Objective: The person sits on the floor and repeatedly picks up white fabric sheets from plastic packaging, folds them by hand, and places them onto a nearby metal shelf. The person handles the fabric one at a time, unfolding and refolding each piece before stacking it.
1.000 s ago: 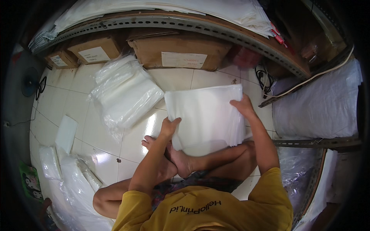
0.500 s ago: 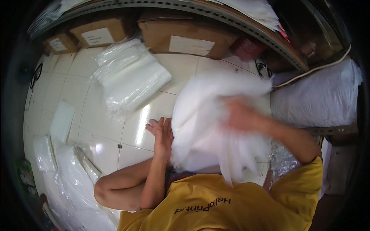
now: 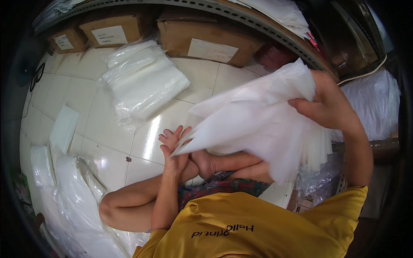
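Note:
My right hand (image 3: pixel 320 105) grips a bunch of thin white, slightly see-through sheets (image 3: pixel 254 112) at their right end, thumb on the near side. The sheets fan out and hang over my crossed legs; whether they are bags or single leaves I cannot tell. One pointed corner of the bunch reaches my left hand (image 3: pixel 173 144). That hand is palm up with its fingers spread, and the corner passes in front of it; whether it touches the palm is unclear.
Plastic-wrapped white packs (image 3: pixel 146 81) lie on the tiled floor ahead. More wrapped packs (image 3: pixel 79 185) and a flat white pack (image 3: pixel 64 127) are at my left. Cardboard boxes (image 3: pixel 211 41) stand under a metal shelf (image 3: pixel 241 21). A wrapped bundle (image 3: pixel 372 105) sits at right.
The white sheets have swung up and to the right with my right hand, uncovering my legs and foot. My left hand stays nearly in place, fingers spread.

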`<move>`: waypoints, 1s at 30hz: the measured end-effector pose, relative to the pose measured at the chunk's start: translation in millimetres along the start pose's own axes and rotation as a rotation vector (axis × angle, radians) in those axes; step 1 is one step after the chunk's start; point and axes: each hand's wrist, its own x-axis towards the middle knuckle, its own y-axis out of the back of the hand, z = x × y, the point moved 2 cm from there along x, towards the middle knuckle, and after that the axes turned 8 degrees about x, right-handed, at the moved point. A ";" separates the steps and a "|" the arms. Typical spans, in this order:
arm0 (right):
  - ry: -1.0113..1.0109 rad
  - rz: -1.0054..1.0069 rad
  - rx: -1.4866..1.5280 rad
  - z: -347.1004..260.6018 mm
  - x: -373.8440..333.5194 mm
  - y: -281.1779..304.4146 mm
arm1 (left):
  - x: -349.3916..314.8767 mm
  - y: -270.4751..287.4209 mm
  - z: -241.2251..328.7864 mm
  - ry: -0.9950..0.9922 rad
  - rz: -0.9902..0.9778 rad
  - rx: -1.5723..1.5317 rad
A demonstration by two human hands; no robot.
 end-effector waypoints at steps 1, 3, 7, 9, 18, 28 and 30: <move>-0.051 -0.007 0.010 -6.8 -3.0 8.0 | 2.9 -4.4 -1.2 0.010 -0.036 -0.072; -0.159 -0.019 0.027 -20.3 -11.9 22.9 | 12.3 -18.2 -5.2 0.034 -0.113 -0.221; -0.264 0.204 -0.036 -48.7 -30.5 40.6 | 41.4 -37.8 -17.2 0.112 -0.021 -0.202; -0.271 0.280 -0.015 -51.8 -34.5 47.4 | 62.3 -57.8 -31.6 -0.003 -0.093 0.112; -0.369 0.295 0.605 112.4 -36.1 41.1 | 95.0 -27.1 -35.2 0.376 -0.073 0.051; -0.663 0.137 1.211 361.1 -8.5 -91.7 | 163.8 -4.7 1.6 0.565 0.112 0.803; -0.734 0.122 1.181 411.3 -1.4 -137.5 | 184.9 29.4 -25.2 0.543 0.020 1.073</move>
